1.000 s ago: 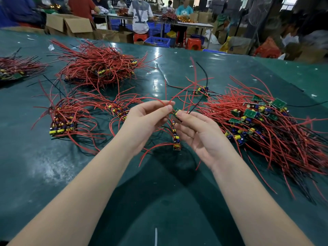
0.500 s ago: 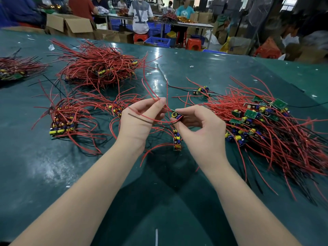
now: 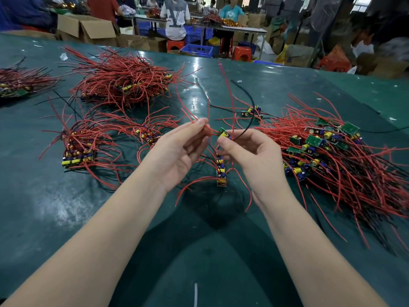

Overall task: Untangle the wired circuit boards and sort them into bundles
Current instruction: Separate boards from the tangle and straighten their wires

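A dark green table (image 3: 66, 218) fills the near view, its surface shiny and scuffed pale in places. A small white scrap (image 3: 63, 56) lies on it near the far left, and a thin white strip (image 3: 195, 293) lies at the near edge. Beyond the table stand open cardboard boxes (image 3: 88, 27), a blue plastic crate (image 3: 197, 49) and red stools (image 3: 241, 53). A person in a grey and white shirt (image 3: 175, 18) sits on a red stool with their back turned, at a long white bench (image 3: 241, 29). Other people sit or stand near it. On the far right, bags and boxes (image 3: 296, 55) are heaped on the floor.
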`<state>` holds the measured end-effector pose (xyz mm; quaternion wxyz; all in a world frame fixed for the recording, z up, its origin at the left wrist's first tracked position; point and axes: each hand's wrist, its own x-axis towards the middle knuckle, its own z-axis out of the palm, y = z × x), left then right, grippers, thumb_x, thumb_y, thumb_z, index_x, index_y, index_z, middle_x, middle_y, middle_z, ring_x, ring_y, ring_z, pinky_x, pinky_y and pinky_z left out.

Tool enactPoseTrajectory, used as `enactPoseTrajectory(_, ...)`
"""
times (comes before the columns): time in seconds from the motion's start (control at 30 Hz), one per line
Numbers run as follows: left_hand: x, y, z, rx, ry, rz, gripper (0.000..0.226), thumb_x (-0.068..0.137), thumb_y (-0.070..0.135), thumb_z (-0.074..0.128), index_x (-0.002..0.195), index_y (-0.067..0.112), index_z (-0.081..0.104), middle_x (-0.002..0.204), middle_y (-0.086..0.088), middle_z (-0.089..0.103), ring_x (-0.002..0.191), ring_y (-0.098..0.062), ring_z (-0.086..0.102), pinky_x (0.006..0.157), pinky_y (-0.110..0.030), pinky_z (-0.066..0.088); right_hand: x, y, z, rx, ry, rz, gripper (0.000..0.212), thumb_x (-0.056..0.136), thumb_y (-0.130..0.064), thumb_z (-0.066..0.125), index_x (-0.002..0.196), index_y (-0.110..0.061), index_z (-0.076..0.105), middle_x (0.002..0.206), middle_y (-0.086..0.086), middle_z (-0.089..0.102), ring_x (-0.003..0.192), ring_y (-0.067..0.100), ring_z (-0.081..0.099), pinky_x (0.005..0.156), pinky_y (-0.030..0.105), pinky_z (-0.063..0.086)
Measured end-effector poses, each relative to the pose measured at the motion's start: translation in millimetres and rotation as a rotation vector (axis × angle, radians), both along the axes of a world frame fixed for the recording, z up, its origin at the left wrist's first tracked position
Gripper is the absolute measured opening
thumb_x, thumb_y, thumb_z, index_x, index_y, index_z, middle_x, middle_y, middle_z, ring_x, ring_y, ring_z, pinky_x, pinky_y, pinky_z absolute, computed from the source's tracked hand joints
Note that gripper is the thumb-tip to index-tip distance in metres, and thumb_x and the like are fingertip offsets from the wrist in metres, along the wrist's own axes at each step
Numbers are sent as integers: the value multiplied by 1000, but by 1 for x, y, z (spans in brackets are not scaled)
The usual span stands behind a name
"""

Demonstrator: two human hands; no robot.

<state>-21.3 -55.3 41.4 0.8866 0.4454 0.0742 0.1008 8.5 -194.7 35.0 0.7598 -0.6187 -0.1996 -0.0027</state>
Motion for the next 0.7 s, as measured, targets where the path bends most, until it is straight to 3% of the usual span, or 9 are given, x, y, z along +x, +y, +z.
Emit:
enactPoseTrajectory(0.13, -1, -1, 1, -25, 12, -60, 27, 86, 13, 61, 63, 17, 76, 70, 4, 71, 67, -2, 68, 63, -13, 54, 2, -3, 1, 112, 234, 137, 12, 74, -7, 74, 82, -12, 68, 73, 0, 71, 61, 15, 68, 57, 21, 54)
enactPoseTrajectory(0.23, -1, -1, -1, 93, -50, -40, 26, 89, 13, 60, 70, 17, 76, 74, 4, 72, 69, -3, 67, 66, -14, 54, 5, -5, 1, 103, 322, 180, 14, 70, -12, 74, 82, -14, 67, 77, 1, 72, 62, 15, 69, 57, 21, 53)
enactPoseTrajectory(0.4, -2, -3, -1, 213, -143, 19, 14, 91, 8, 57, 89, 7, 71, 75, 2, 70, 66, -4, 64, 66, -13, 52, 6, -6, 0, 104, 327, 222, 19, 85, -1, 63, 98, -14, 64, 75, 3, 63, 60, 16, 66, 60, 25, 55)
enactPoseTrajectory(0.53, -1, -6, -2, 285, -136, 59, 13, 90, 4, 58, 85, 6, 70, 73, 1, 68, 63, -4, 61, 66, -12, 51, 2, -4, 1, 62, 347, 277, 12, 83, -4, 65, 75, -13, 69, 70, 8, 58, 56, 16, 62, 60, 27, 57)
enactPoseTrajectory(0.7, -3, -3, -1, 389, -153, -4, 15, 87, 0, 61, 95, 8, 70, 77, 3, 71, 70, -5, 64, 72, -13, 51, 4, -3, 1, 29, 313, 226, 10, 87, 1, 60, 80, -6, 64, 74, 10, 61, 54, 15, 60, 64, 29, 59)
